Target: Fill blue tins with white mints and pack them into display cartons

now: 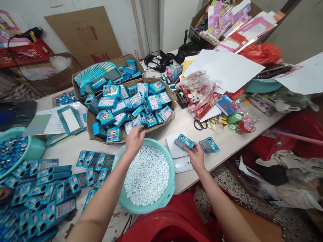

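Observation:
My right hand [196,155] grips a small blue candy box [184,142] above a white kitchen scale [174,148]. My left hand [135,140] is over the far rim of a turquoise basin [172,171], at the near edge of a cardboard tray [96,137]; its fingers are slightly bent and apart, with nothing seen in them. Pale, round candies [147,178] fill much of the basin. Many blue boxes [136,101] lie heaped in the tray. Another blue box [209,145] lies on the table to the right of the scale.
Rows of blue boxes with round openings [52,191] cover the table at left, beside a turquoise tub [37,148] of shiny blue pieces. Black scissors [200,124], a tape dispenser [181,98] and plastic bags [198,87] lie at right. A person's hand [5,194] shows at the left edge.

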`<action>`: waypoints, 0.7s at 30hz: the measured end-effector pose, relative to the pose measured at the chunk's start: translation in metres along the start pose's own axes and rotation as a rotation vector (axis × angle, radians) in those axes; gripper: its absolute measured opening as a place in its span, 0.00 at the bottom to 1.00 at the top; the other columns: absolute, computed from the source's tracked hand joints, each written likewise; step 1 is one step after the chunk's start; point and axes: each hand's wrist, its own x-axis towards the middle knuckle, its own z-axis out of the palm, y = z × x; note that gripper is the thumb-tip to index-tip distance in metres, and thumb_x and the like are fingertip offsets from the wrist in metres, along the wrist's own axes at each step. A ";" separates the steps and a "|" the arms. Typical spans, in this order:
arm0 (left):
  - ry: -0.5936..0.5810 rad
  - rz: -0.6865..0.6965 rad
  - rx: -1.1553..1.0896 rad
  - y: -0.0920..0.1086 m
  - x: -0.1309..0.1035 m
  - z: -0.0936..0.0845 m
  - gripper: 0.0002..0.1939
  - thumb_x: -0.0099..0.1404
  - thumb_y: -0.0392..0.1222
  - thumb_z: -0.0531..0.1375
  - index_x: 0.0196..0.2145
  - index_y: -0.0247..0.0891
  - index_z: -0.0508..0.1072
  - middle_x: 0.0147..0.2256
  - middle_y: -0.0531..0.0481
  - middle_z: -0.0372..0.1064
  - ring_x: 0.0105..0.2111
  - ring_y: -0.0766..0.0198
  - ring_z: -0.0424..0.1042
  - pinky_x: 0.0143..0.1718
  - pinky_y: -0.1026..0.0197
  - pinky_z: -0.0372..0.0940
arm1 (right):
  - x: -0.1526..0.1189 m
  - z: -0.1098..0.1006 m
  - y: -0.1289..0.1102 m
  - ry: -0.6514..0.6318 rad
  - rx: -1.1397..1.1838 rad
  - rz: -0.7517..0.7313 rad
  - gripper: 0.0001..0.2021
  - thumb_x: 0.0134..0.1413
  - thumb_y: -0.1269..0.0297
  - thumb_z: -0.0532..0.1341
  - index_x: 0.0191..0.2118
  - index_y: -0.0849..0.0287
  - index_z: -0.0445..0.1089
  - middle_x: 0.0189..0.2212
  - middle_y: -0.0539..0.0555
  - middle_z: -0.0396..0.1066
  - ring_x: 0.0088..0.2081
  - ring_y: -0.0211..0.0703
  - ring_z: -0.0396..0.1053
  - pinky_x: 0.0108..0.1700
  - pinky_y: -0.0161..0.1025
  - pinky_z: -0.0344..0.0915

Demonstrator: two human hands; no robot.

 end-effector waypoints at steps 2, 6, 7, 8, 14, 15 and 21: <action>-0.058 -0.012 0.212 0.004 0.042 0.004 0.21 0.63 0.45 0.56 0.54 0.44 0.64 0.51 0.40 0.63 0.47 0.50 0.67 0.44 0.52 0.63 | 0.009 0.000 0.009 -0.010 -0.054 -0.027 0.26 0.34 0.53 0.70 0.40 0.59 0.64 0.34 0.54 0.72 0.39 0.46 0.70 0.46 0.50 0.66; -0.291 0.055 0.538 0.000 0.088 0.020 0.22 0.60 0.40 0.58 0.54 0.42 0.64 0.60 0.34 0.48 0.52 0.40 0.60 0.42 0.47 0.64 | 0.003 -0.016 0.000 0.027 -0.277 -0.141 0.34 0.34 0.53 0.70 0.49 0.59 0.62 0.49 0.62 0.66 0.51 0.52 0.65 0.50 0.53 0.63; -0.306 0.070 0.578 -0.003 0.091 0.024 0.21 0.61 0.38 0.56 0.53 0.40 0.64 0.59 0.32 0.49 0.52 0.41 0.60 0.42 0.47 0.64 | -0.003 -0.022 -0.006 0.067 -0.322 -0.160 0.35 0.36 0.53 0.70 0.51 0.59 0.60 0.52 0.63 0.62 0.53 0.52 0.63 0.51 0.53 0.63; -0.304 0.073 0.603 -0.006 0.091 0.026 0.21 0.62 0.36 0.54 0.53 0.38 0.63 0.58 0.31 0.51 0.51 0.42 0.62 0.41 0.47 0.64 | -0.012 -0.028 -0.013 0.112 -0.355 -0.168 0.34 0.39 0.54 0.68 0.53 0.58 0.59 0.54 0.63 0.60 0.54 0.51 0.62 0.51 0.53 0.63; -0.353 0.151 0.693 -0.021 0.085 0.025 0.19 0.64 0.30 0.46 0.50 0.32 0.65 0.50 0.32 0.61 0.47 0.47 0.65 0.42 0.51 0.64 | -0.077 -0.016 -0.043 0.101 -0.437 -0.227 0.17 0.54 0.60 0.60 0.49 0.57 0.64 0.48 0.59 0.62 0.48 0.45 0.64 0.48 0.47 0.67; -0.393 0.202 0.694 -0.022 0.086 0.024 0.19 0.63 0.29 0.45 0.49 0.33 0.66 0.50 0.33 0.62 0.48 0.48 0.65 0.42 0.51 0.64 | -0.086 -0.005 -0.045 0.032 -0.442 -0.250 0.15 0.54 0.62 0.60 0.48 0.57 0.65 0.47 0.59 0.63 0.49 0.46 0.64 0.48 0.47 0.67; -0.399 0.476 0.749 -0.029 0.097 0.010 0.17 0.63 0.30 0.47 0.45 0.34 0.70 0.54 0.33 0.60 0.58 0.43 0.53 0.49 0.43 0.57 | -0.126 0.052 -0.048 -0.367 -0.415 -0.361 0.12 0.53 0.66 0.62 0.44 0.53 0.68 0.45 0.56 0.66 0.49 0.46 0.66 0.52 0.47 0.65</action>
